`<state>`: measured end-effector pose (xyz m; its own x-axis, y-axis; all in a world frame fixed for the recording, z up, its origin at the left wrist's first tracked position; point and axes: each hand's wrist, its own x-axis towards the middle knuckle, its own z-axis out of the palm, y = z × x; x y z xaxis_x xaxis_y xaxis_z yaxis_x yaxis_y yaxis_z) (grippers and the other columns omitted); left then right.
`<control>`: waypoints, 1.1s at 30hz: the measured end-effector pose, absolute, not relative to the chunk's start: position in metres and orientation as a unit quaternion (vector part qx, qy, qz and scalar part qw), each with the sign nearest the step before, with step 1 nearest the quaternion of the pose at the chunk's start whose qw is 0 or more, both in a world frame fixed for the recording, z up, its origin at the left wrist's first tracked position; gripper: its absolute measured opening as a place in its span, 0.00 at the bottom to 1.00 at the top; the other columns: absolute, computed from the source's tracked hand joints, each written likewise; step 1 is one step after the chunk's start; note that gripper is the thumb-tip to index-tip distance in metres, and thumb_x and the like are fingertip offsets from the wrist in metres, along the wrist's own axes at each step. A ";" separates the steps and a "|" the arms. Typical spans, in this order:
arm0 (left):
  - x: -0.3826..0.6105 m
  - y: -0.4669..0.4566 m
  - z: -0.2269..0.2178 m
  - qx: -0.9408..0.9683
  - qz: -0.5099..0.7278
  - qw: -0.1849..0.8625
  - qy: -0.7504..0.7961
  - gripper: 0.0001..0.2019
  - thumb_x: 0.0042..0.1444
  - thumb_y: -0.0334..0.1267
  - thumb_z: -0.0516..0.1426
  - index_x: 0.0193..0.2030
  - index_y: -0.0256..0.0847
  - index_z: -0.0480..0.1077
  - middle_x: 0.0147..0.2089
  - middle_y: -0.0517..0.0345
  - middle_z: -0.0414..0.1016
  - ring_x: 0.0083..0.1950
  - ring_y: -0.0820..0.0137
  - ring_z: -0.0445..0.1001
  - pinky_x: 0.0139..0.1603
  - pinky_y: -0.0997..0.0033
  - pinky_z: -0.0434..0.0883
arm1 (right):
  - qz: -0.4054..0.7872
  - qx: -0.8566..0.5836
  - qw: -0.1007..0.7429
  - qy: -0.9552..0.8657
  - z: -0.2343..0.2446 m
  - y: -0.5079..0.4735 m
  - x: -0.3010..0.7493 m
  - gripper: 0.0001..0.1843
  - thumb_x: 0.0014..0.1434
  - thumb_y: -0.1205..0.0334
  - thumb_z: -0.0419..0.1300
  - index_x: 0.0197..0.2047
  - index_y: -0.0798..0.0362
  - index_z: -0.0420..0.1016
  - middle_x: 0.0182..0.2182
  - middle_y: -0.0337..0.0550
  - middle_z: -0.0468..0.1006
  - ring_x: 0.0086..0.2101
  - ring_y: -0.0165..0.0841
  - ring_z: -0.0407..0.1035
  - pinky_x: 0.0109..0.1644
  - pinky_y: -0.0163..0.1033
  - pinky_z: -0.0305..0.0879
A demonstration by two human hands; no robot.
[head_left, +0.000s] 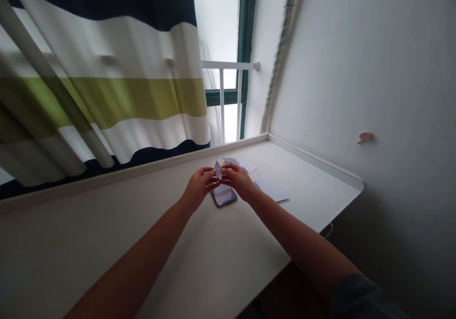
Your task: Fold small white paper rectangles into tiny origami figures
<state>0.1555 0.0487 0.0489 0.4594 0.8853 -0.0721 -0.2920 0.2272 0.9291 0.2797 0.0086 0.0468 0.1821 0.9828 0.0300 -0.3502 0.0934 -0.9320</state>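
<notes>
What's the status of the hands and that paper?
Left hand, right hand pinching folded white paper. Phone beneath. Loose paper sheets to the right.

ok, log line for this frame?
left hand: pinches paper piece | right hand: on same piece | under hands: phone | nearby: loose sheets | on: white desk

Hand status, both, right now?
Left hand: closed, holding a small white paper piece.
Right hand: closed, holding the same piece.

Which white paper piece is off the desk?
The small piece pinched between the left hand and right hand; the other sheets lie flat on the desk.
</notes>
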 end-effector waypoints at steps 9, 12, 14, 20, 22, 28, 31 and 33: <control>0.244 0.075 0.056 0.533 0.336 0.713 0.309 0.06 0.46 0.33 0.58 0.32 0.36 0.65 0.32 0.53 0.71 0.31 0.72 0.72 0.34 0.71 0.70 | 0.372 -0.573 0.621 -0.384 0.056 0.019 0.359 0.01 0.51 0.68 0.55 0.29 0.56 0.65 0.23 0.40 0.74 0.25 0.27 0.71 0.34 0.35 0.70; 0.256 0.081 0.055 0.542 0.322 0.699 0.337 0.06 0.48 0.34 0.57 0.32 0.35 0.65 0.33 0.51 0.70 0.31 0.72 0.71 0.32 0.71 0.70 | 0.338 -0.618 0.599 -0.381 0.050 0.033 0.381 0.02 0.51 0.68 0.56 0.28 0.57 0.66 0.23 0.42 0.75 0.24 0.28 0.71 0.31 0.34 0.70; 0.256 0.083 0.052 0.538 0.327 0.690 0.357 0.05 0.49 0.34 0.56 0.33 0.36 0.65 0.34 0.52 0.70 0.30 0.73 0.71 0.31 0.72 0.70 | 0.313 -0.658 0.574 -0.373 0.041 0.045 0.394 0.02 0.50 0.69 0.56 0.27 0.57 0.66 0.22 0.43 0.75 0.23 0.28 0.71 0.29 0.33 0.69; 0.231 0.083 0.045 0.528 0.348 0.668 0.394 0.04 0.48 0.32 0.55 0.33 0.36 0.65 0.34 0.54 0.69 0.30 0.74 0.70 0.30 0.74 0.69 | 0.236 -0.771 0.452 -0.382 0.016 0.074 0.417 0.01 0.41 0.71 0.60 0.22 0.58 0.71 0.22 0.46 0.76 0.25 0.32 0.71 0.26 0.31 0.63; 0.219 0.084 0.044 0.527 0.357 0.658 0.402 0.05 0.48 0.32 0.56 0.33 0.36 0.66 0.34 0.54 0.69 0.30 0.74 0.70 0.31 0.73 0.69 | 0.209 -0.795 0.418 -0.388 0.011 0.080 0.418 0.01 0.40 0.71 0.61 0.22 0.57 0.73 0.26 0.48 0.77 0.29 0.34 0.72 0.29 0.31 0.62; 0.195 0.089 0.040 0.527 0.374 0.642 0.412 0.06 0.47 0.31 0.56 0.34 0.36 0.67 0.34 0.52 0.70 0.31 0.73 0.70 0.32 0.71 0.70 | 0.164 -0.816 0.367 -0.415 0.002 0.085 0.415 0.03 0.40 0.69 0.60 0.21 0.57 0.75 0.27 0.52 0.78 0.31 0.37 0.71 0.30 0.33 0.60; 0.187 0.085 0.040 0.518 0.384 0.642 0.414 0.07 0.46 0.30 0.56 0.34 0.36 0.67 0.33 0.53 0.70 0.30 0.73 0.70 0.32 0.71 0.69 | 0.137 -0.808 0.376 -0.433 0.005 0.080 0.415 0.05 0.43 0.68 0.58 0.23 0.57 0.75 0.27 0.52 0.78 0.30 0.36 0.70 0.29 0.34 0.59; 0.180 0.081 0.040 0.512 0.393 0.642 0.413 0.06 0.46 0.30 0.56 0.34 0.36 0.68 0.29 0.56 0.69 0.29 0.74 0.70 0.32 0.71 0.69 | 0.116 -0.795 0.393 -0.448 0.012 0.075 0.411 0.07 0.46 0.67 0.56 0.27 0.57 0.75 0.28 0.51 0.78 0.29 0.34 0.70 0.29 0.34 0.59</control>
<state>0.1797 0.0808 0.0404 0.3491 0.9282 -0.1286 -0.0818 0.1669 0.9826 0.4109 0.0750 0.0117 0.5723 0.8027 0.1678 0.6202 -0.2898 -0.7290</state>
